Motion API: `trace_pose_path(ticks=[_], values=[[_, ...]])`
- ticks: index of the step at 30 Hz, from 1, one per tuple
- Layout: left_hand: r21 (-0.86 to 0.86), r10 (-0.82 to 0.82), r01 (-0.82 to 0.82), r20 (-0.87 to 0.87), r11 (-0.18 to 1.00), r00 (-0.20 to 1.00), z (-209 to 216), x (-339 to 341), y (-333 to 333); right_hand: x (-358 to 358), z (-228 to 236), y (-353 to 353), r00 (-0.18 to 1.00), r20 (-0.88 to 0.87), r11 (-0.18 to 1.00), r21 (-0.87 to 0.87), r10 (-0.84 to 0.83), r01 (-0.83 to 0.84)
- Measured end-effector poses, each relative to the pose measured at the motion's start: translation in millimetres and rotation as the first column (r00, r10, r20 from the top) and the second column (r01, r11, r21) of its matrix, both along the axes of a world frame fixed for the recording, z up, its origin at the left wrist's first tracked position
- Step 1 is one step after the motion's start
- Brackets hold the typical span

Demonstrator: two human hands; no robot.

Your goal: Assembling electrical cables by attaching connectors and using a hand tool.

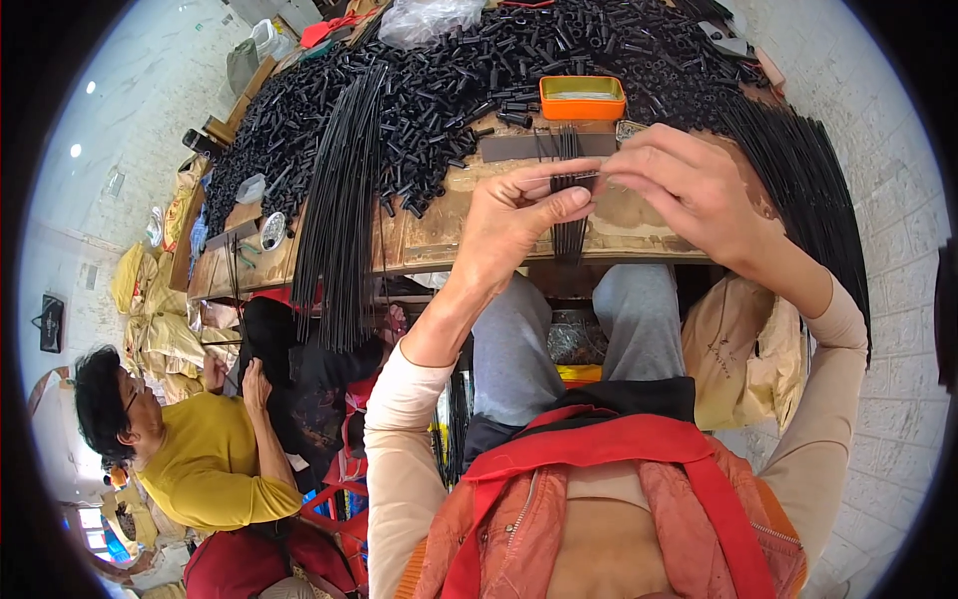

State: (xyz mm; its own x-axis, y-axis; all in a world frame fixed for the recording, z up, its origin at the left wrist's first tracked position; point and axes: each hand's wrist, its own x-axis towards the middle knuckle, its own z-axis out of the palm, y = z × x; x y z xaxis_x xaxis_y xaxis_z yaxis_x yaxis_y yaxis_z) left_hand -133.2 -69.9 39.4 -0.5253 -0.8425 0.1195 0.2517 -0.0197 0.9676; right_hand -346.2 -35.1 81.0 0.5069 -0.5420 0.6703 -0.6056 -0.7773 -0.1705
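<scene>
My left hand (519,208) is closed around a small bundle of thin black rods (569,235), thumb across the front and fingers behind. The rods lie side by side, pointing away from me over the table's front edge. My right hand (689,185) has its thumb and fingers pinched together at the right side of the bundle, close to the left fingertips. What it pinches, if anything, is too small to make out. Behind the bundle lies a flat dark grey bar (509,148), and beyond it stands an orange tin (582,98) with thin pale pieces inside.
A large heap of short black tubes (439,80) covers the back of the wooden table (469,225). Long black rods lie in bunches at left (339,200) and right (808,170), overhanging the edge. A co-worker in a yellow top (210,449) sits at left, handling dark rods.
</scene>
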Motion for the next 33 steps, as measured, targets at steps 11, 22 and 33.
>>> trace_pose_path(ticks=[11, 22, 33], values=[[-0.798, 0.48, 0.344, 0.581, 0.495, 0.657, -127.8, 3.2, -12.4, -66.5, -100.9, -102.5, 0.953, 0.161, 0.921, 0.341, -0.255, 0.189], [-0.698, 0.435, 0.506, 0.713, 0.506, 0.549, -116.5, -8.7, -39.8, -52.4, -159.4, -177.2, 0.943, -0.247, 0.96, 0.11, -0.224, 0.257], [-0.718, 0.496, 0.526, 0.695, 0.455, 0.521, -130.0, -8.2, -47.0, -50.0, -154.0, -179.1, 0.942, -0.272, 0.963, 0.125, -0.199, 0.239]])
